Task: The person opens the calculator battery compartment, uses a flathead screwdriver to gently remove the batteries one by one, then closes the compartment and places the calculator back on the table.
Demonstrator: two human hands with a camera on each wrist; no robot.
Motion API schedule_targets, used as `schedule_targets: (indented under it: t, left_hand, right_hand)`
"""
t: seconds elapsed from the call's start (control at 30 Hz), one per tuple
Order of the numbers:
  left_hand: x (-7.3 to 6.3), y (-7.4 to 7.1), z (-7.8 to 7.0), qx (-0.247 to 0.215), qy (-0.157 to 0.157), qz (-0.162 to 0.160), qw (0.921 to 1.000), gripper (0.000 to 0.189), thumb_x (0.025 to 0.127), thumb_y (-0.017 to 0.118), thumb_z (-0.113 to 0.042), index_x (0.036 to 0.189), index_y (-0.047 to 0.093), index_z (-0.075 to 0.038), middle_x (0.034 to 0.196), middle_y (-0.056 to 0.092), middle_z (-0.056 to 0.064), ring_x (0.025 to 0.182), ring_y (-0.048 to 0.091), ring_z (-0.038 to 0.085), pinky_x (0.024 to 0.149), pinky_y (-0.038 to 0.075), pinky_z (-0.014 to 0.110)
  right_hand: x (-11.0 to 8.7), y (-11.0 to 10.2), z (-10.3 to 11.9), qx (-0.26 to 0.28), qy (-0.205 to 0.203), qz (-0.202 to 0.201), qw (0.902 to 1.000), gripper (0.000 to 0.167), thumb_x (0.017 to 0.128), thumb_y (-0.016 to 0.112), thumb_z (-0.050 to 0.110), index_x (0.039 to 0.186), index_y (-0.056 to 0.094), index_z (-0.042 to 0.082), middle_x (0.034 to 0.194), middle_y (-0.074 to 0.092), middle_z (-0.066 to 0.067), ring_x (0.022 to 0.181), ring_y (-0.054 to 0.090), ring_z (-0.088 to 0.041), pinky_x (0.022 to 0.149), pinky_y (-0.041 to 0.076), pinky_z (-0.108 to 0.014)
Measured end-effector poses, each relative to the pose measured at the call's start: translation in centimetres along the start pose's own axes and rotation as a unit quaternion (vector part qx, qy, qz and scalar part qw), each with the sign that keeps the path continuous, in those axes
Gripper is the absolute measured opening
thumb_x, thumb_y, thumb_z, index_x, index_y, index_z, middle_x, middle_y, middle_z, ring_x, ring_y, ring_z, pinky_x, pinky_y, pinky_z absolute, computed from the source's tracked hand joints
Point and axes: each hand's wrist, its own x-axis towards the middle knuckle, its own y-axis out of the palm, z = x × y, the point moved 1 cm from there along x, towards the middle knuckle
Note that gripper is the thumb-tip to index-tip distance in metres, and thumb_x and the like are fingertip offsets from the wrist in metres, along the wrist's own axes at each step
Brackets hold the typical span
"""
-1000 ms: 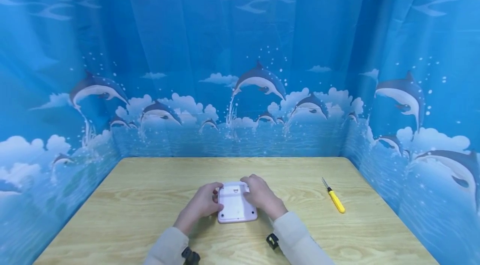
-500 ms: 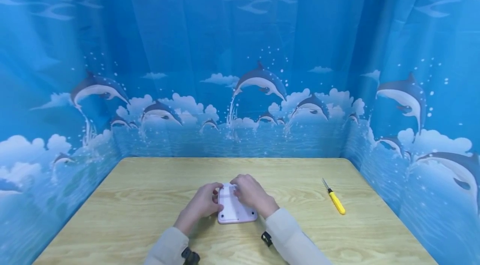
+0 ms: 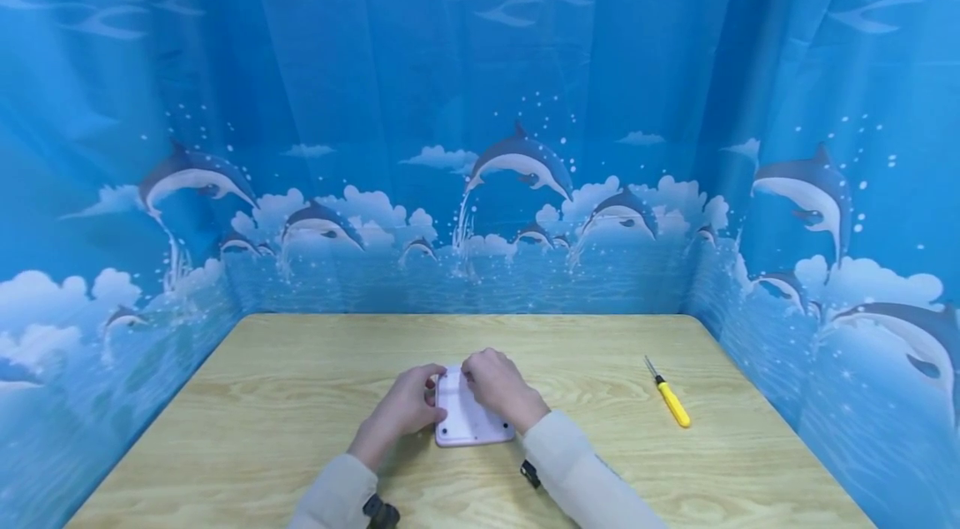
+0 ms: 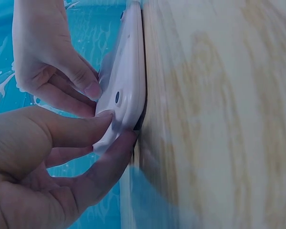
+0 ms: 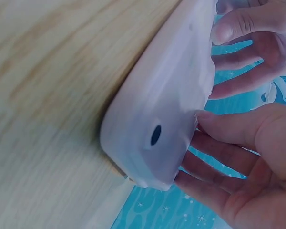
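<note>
A flat, pale pink calculator [image 3: 468, 421] lies with its back up on the table, dark round feet at its corners. My left hand [image 3: 408, 402] holds its left side; in the left wrist view the thumb [image 4: 81, 130] presses on the back while the index finger bends around the edge. Over the far part of the back is my right hand [image 3: 497, 383], fingers curled at the far end. The right wrist view has its thumb [image 5: 214, 121] touching the back and its other fingertips hidden behind the raised end. That hand covers the recess near the far edge.
A screwdriver [image 3: 672, 402] with a yellow handle lies on the wooden table [image 3: 300, 379], to the right of the hands. Blue curtains [image 3: 420, 96] printed with dolphins hang along the back and both sides.
My right hand has moved left across the calculator's back, from its right edge toward the middle, covering the small recess seen earlier. The left hand and the calculator have stayed in place.
</note>
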Motion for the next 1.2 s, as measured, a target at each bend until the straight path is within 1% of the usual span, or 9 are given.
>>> schedule_targets:
  t: [0.13,0.37,0.57,0.63,0.77,0.9,1.03,1.1,1.2]
  left_hand:
    - [-0.09,0.0,-0.02,-0.001,0.005,-0.002,1.0,0.068,0.077,0.083,0.0,0.14,0.058,0.002,0.11,0.066,0.016,0.076,0.058,0.015,0.064,0.05,0.027]
    - [-0.15,-0.1,-0.06,-0.008,0.007,-0.003,0.9999,0.066,0.078,0.083,0.001,0.14,0.057,0.002,0.109,0.066,0.016,0.077,0.058,0.015,0.064,0.051,0.027]
    - [-0.19,-0.06,-0.06,-0.007,0.014,-0.006,0.9999,0.066,0.078,0.083,0.001,0.139,0.058,0.002,0.108,0.068,0.016,0.078,0.059,0.015,0.066,0.052,0.028]
    - [-0.2,0.02,-0.08,-0.008,0.01,-0.005,0.9999,0.067,0.078,0.083,0.001,0.14,0.057,0.002,0.109,0.068,0.016,0.078,0.059,0.015,0.066,0.052,0.028]
    - [-0.19,0.15,-0.11,-0.009,0.004,-0.004,0.9999,0.067,0.078,0.083,0.001,0.14,0.057,0.001,0.109,0.068,0.016,0.078,0.059,0.015,0.066,0.052,0.028]
    - [-0.12,0.26,-0.13,-0.004,0.001,-0.002,1.0,0.067,0.079,0.082,0.001,0.141,0.058,-0.001,0.109,0.069,0.015,0.079,0.059,0.015,0.067,0.052,0.029]
    - [-0.06,0.26,-0.21,0.002,-0.009,0.004,0.9999,0.066,0.08,0.082,0.0,0.142,0.058,-0.003,0.109,0.069,0.014,0.081,0.06,0.016,0.068,0.053,0.03]
    - [-0.04,0.24,-0.28,0.002,-0.017,0.005,0.9998,0.066,0.081,0.082,-0.001,0.142,0.058,-0.004,0.11,0.068,0.013,0.081,0.059,0.016,0.068,0.053,0.03]
    - [0.03,0.24,-0.32,0.004,-0.021,0.007,0.9997,0.066,0.081,0.082,-0.002,0.143,0.058,-0.005,0.109,0.068,0.012,0.081,0.059,0.016,0.068,0.052,0.03]
  right_hand:
    - [0.08,0.13,-0.02,-0.009,0.0,-0.002,1.0,0.016,0.093,0.07,0.003,0.107,0.079,0.004,0.105,0.079,-0.014,0.092,0.076,-0.023,0.079,0.062,-0.028]
    - [0.25,0.2,-0.01,-0.023,-0.006,-0.008,0.9997,0.016,0.093,0.069,0.002,0.105,0.079,0.005,0.1,0.079,-0.012,0.085,0.074,-0.019,0.074,0.06,-0.024]
    - [0.44,0.26,-0.06,-0.031,-0.014,-0.015,0.9993,0.014,0.092,0.068,0.0,0.098,0.08,0.006,0.088,0.078,-0.01,0.069,0.065,-0.012,0.062,0.053,-0.017]
    - [0.46,0.28,-0.14,-0.039,-0.02,-0.018,0.9989,0.013,0.092,0.069,0.0,0.096,0.08,0.006,0.086,0.078,-0.009,0.068,0.064,-0.012,0.061,0.052,-0.017]
    - [0.46,0.32,-0.21,-0.039,-0.022,-0.014,0.9989,0.013,0.092,0.069,0.001,0.096,0.08,0.006,0.088,0.078,-0.009,0.071,0.067,-0.013,0.064,0.054,-0.018]
    - [0.45,0.29,-0.17,-0.037,-0.021,-0.007,0.9991,0.015,0.091,0.069,-0.002,0.094,0.08,0.006,0.084,0.077,-0.009,0.068,0.063,-0.011,0.063,0.052,-0.017]
    - [0.53,0.32,-0.18,-0.061,-0.031,-0.005,0.9977,0.015,0.089,0.069,-0.004,0.089,0.08,0.006,0.079,0.075,-0.007,0.065,0.057,-0.008,0.061,0.049,-0.016]
    - [0.59,0.34,-0.17,-0.073,-0.037,-0.004,0.9966,0.014,0.089,0.07,-0.003,0.088,0.08,0.006,0.077,0.074,-0.006,0.064,0.056,-0.008,0.06,0.049,-0.016]
    - [0.65,0.37,-0.18,-0.084,-0.041,-0.001,0.9956,0.013,0.09,0.07,-0.002,0.086,0.08,0.006,0.076,0.073,-0.006,0.063,0.054,-0.008,0.059,0.048,-0.016]
